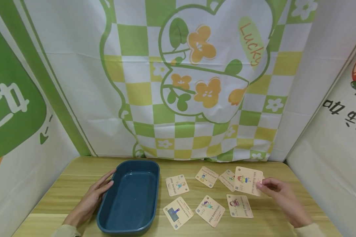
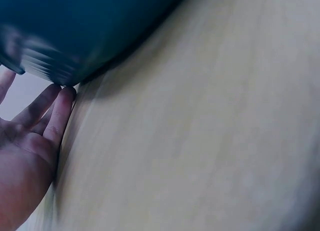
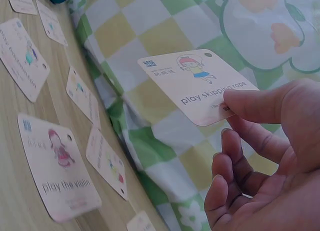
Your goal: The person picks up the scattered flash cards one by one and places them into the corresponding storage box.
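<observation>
My right hand (image 1: pixel 280 192) pinches a flash card reading "play skipping rope" (image 1: pixel 245 179) between thumb and fingers, at its edge. In the right wrist view the held card (image 3: pixel 195 86) is raised above the table, its picture side showing. Behind it in the head view lies a partly covered card (image 1: pixel 227 177). Nearest below is the "play the violin" card (image 1: pixel 239 206). My left hand (image 1: pixel 90 197) rests against the left side of a dark blue plastic basin (image 1: pixel 99 217), fingers extended. In the left wrist view, fingertips (image 2: pixel 67 93) touch the basin's underside edge.
Other picture cards lie face up between basin and right hand: "play football" (image 1: pixel 177 185), "play badminton" (image 1: pixel 210 211), one with a blue picture (image 1: pixel 178 213) and one at the back (image 1: pixel 206 176). A patterned curtain (image 1: pixel 184 131) hangs behind the wooden table (image 1: pixel 74 174).
</observation>
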A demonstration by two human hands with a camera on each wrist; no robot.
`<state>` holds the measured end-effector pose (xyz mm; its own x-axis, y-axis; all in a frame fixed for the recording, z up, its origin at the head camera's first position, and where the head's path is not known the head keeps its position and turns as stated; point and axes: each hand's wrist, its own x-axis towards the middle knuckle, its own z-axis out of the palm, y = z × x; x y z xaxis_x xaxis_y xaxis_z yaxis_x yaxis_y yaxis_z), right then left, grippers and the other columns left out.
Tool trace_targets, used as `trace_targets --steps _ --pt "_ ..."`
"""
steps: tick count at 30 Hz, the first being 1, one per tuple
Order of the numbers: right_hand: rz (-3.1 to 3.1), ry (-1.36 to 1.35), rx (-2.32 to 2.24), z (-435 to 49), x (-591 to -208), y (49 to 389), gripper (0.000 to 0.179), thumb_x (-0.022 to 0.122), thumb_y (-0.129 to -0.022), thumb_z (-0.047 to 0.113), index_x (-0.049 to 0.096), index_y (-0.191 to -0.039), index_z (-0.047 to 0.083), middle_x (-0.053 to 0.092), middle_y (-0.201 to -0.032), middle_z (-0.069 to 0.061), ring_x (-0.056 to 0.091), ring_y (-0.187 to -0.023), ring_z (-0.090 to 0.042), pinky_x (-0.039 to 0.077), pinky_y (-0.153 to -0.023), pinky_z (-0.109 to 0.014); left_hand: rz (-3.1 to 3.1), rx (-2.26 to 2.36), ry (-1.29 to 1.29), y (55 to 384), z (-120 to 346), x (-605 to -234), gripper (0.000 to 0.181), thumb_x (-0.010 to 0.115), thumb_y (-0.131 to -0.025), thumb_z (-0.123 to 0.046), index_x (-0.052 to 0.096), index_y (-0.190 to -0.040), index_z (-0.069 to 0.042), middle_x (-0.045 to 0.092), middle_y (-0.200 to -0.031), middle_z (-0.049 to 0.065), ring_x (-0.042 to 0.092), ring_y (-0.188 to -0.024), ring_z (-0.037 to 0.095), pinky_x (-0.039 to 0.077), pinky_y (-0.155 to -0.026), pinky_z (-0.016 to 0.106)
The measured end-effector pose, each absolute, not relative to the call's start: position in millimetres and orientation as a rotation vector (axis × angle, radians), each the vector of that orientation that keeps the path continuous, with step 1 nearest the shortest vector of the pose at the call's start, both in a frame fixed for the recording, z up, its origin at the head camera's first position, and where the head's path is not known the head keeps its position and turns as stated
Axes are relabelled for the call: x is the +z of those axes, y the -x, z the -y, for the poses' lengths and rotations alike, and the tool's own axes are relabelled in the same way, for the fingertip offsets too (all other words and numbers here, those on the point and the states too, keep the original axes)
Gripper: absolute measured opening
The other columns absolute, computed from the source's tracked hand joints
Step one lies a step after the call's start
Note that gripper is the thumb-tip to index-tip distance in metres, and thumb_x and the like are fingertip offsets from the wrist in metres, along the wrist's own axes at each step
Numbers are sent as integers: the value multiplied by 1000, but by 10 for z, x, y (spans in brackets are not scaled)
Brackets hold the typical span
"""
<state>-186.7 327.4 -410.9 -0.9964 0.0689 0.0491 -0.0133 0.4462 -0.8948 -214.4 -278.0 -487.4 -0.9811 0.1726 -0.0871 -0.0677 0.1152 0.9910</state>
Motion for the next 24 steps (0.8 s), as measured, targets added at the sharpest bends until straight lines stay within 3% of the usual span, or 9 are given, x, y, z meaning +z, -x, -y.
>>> trace_targets --steps 24 --pt "2531 -134 1814 -2519 -4037 2070 24 73 -95 18 67 -101 -4 64 -97 -11 59 -89 -20 48 -80 -29 -2185 1998 -129 2142 2774 -4873 63 44 -110 -35 18 -164 -16 15 -164 24 20 -146 41 43 -93 17"
